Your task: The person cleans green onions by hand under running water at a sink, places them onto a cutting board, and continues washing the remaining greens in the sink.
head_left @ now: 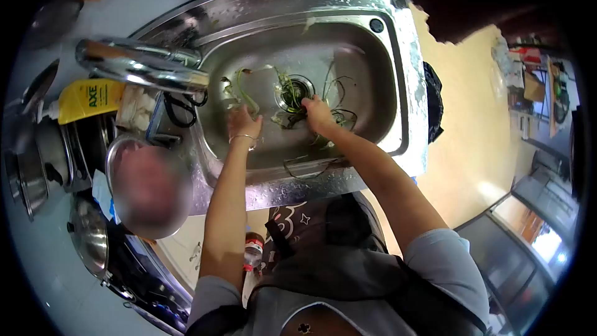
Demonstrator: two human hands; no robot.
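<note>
A metal sink basin (367,118) lies in front of me with both hands inside it. My left hand (244,123), a thin bracelet at its wrist, is closed on a curved green stalk (247,96) in the left half of the basin. My right hand (318,114) reaches to the drain (303,85), its fingers closed on thin green vegetable scraps (292,112). More wilted strands (339,90) lie around the drain and to its right. A loose strand curls along the basin's near side.
A chrome faucet (143,67) juts over the basin's left side. Left of it stand a yellow AXE bottle (93,101), black-handled scissors (180,109) and a blurred round bowl (149,190). A lidded pan (88,236) is farther left. A black bag (433,99) hangs at the right.
</note>
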